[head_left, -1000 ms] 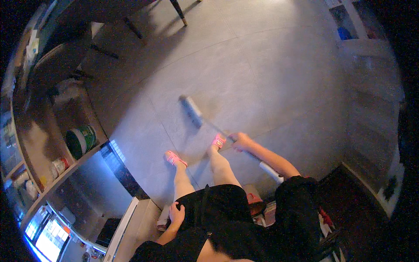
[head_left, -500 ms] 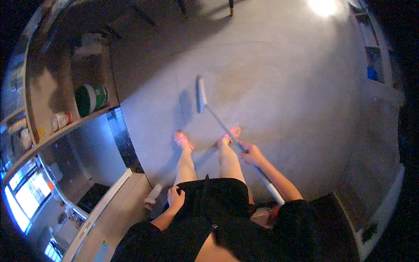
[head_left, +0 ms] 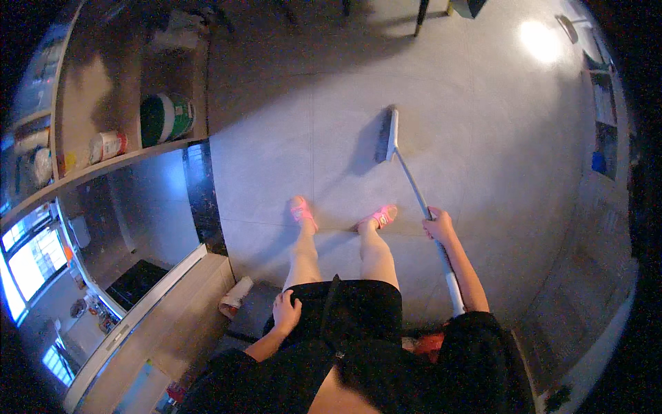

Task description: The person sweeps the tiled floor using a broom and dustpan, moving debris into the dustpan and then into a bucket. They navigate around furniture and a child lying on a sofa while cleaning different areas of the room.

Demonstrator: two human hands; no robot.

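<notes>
My right hand (head_left: pixel 439 225) grips the long handle of a broom (head_left: pixel 416 191) partway down. The broom head (head_left: pixel 386 134) rests on the grey tiled floor (head_left: pixel 289 138) ahead of my feet, bristles toward the left. My left hand (head_left: pixel 286 310) lies flat on my left thigh against the black shorts and holds nothing. Both feet wear pink sandals (head_left: pixel 383 216), planted side by side on the tiles.
On the left stands a wooden shelf unit (head_left: pixel 124 162) holding a green and white bucket (head_left: pixel 167 117) and small tins. Below it is a glossy dark cabinet front (head_left: pixel 138 221). A crumpled cloth (head_left: pixel 234 295) lies on the floor by my left leg. Chair legs (head_left: pixel 418 15) stand at the far edge.
The view has turned so the shelf unit sits further up on the left. The broom head has swung from left of my feet to ahead on the right. My left hand stays on my thigh.
</notes>
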